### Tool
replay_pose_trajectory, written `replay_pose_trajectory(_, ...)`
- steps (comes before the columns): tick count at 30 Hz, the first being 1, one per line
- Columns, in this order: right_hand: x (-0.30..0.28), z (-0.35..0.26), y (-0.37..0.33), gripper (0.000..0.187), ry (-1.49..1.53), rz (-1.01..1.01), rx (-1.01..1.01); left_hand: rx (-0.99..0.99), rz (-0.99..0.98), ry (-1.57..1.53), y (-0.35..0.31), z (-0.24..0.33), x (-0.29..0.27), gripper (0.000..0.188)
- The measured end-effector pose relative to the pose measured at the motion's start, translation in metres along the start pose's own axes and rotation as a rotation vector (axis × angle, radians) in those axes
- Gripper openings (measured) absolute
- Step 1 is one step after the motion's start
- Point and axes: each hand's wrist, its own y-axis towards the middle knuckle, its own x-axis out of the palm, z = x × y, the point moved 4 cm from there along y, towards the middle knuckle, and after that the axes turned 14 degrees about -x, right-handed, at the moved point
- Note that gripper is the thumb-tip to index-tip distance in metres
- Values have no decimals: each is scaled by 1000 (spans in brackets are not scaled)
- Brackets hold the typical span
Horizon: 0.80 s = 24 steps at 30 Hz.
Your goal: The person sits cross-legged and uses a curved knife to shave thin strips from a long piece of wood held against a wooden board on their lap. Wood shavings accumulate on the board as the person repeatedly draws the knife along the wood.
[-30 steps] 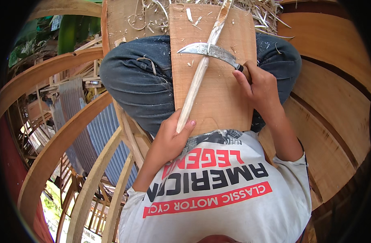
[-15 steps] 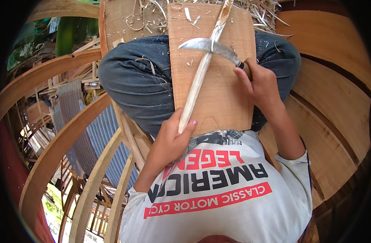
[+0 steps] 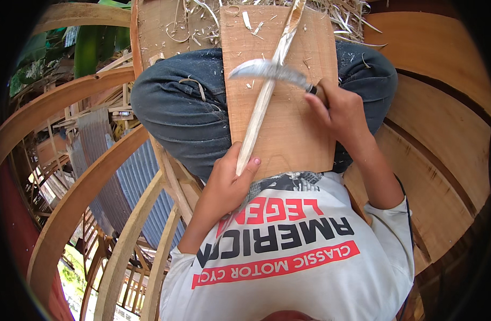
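Observation:
My left hand (image 3: 229, 179) is closed round the near end of a long pale wooden stick (image 3: 259, 111), thumb along its side. The stick slants up and to the right over a flat board (image 3: 304, 128) lying across my lap. In my right hand (image 3: 343, 109) is the dark handle of a curved knife (image 3: 291, 76). Its blade crosses the stick above the middle, tip pointing left, slightly blurred by motion. Darker bark-like patches show near the stick's far end. I cannot tell how deeply the blade bites.
Thin wood shavings (image 3: 350, 21) are heaped beyond the board, and a few chips (image 3: 246, 20) lie on it. Curved wooden slats (image 3: 85, 198) form an open railing at left, with corrugated sheets (image 3: 144, 184) below. Wide planks (image 3: 433, 134) run along the right.
The knife and my right hand have come a little nearer along the stick, toward me and slightly left. My left hand and the stick stay nearly still.

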Motion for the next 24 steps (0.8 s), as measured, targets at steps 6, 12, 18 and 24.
replay_pose_trajectory(6, -1, 15, 5, 40, -2, -17, 254, -9, 21, 22, 1, 7, 0, 25)
replay_pose_trajectory(12, -10, -11, 6, 33, 497, -426, 261, -5, -10, -39, 3, -5, -5, 21)
replay_pose_trajectory(18, -59, 5, 33, 29, 678, -432, -28, -36, -53, -107, 7, -18, -4, 19)
replay_pose_trajectory(24, -159, -33, 97, 29, 532, -246, -442, -22, 14, 45, 10, -8, 8, 20)
